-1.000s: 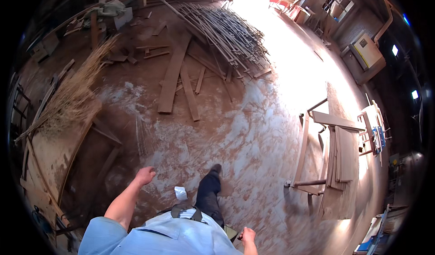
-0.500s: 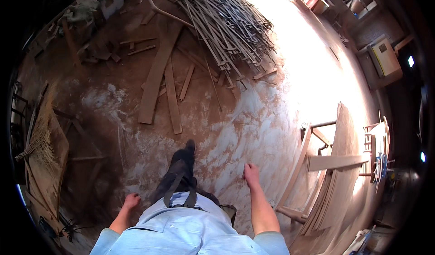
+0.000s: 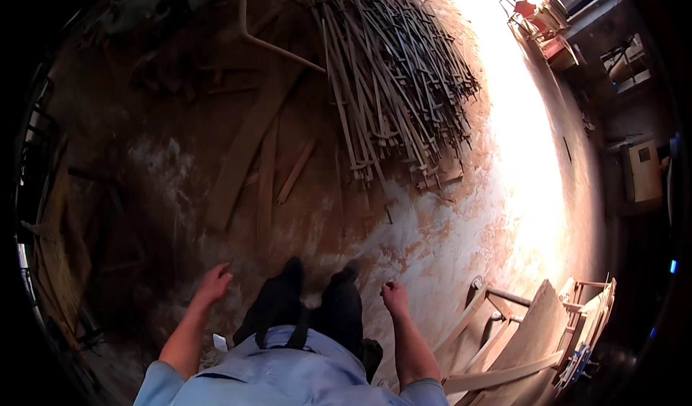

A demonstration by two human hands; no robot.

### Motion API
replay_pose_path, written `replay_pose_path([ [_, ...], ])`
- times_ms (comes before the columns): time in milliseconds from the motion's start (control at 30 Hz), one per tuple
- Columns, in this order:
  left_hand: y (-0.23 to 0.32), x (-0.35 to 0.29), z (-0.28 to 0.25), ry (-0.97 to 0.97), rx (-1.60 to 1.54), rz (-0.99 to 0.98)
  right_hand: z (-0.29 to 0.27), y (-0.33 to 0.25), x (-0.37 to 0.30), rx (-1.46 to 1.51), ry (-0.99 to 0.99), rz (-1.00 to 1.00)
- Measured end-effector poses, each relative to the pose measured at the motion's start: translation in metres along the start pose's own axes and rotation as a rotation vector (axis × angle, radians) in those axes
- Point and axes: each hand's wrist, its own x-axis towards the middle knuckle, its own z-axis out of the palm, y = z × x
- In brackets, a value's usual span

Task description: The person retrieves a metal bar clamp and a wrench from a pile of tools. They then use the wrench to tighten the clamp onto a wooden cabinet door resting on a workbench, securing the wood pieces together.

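Note:
My left hand (image 3: 214,285) hangs beside my left thigh, with the fingers loosely stretched and nothing visible in them. On the other side, my right hand (image 3: 393,298) is held low over the dusty floor, its fingers curled in and no object showing. Neither hand touches anything. Ahead of my feet, flat wooden boards (image 3: 245,157) lie on the floor. Beyond them a large heap of long, thin bars with cross pieces (image 3: 396,74), looking like bar clamps, spreads out. A bent tubular frame (image 3: 277,51) rests against its left side.
At lower right stands a wheeled wooden rack (image 3: 497,301) with leaning boards (image 3: 530,330). Large panels (image 3: 68,262) stand along the left, in shadow. Bright light crosses the floor on the right. Red objects (image 3: 530,6) and a pale box-like cabinet (image 3: 644,169) are farther off.
I have stepped forward: the bar heap and boards are closer, and the rack has slid lower in view. My left hand has swung forward and its fingers have loosened.

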Motion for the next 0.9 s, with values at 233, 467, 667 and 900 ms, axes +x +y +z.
replay_pose_path([
  [233, 0.018, -0.024, 0.050, 0.126, 0.100, -0.230, -0.044, -0.038, 0.179, -0.063, -0.114, -0.138],
  [467, -0.052, -0.106, 0.176, -0.204, 0.080, -0.576, -0.114, 0.013, 0.268, 0.211, -0.170, -0.093],
  [667, 0.123, 0.001, 0.204, -0.079, 0.009, -0.344, -0.251, 0.035, 0.276, 0.207, -0.178, 0.268],
  [900, 0.192, 0.053, 0.220, 0.133, -0.250, -0.269, -0.306, 0.035, 0.358, 0.134, -0.209, 0.238],
])
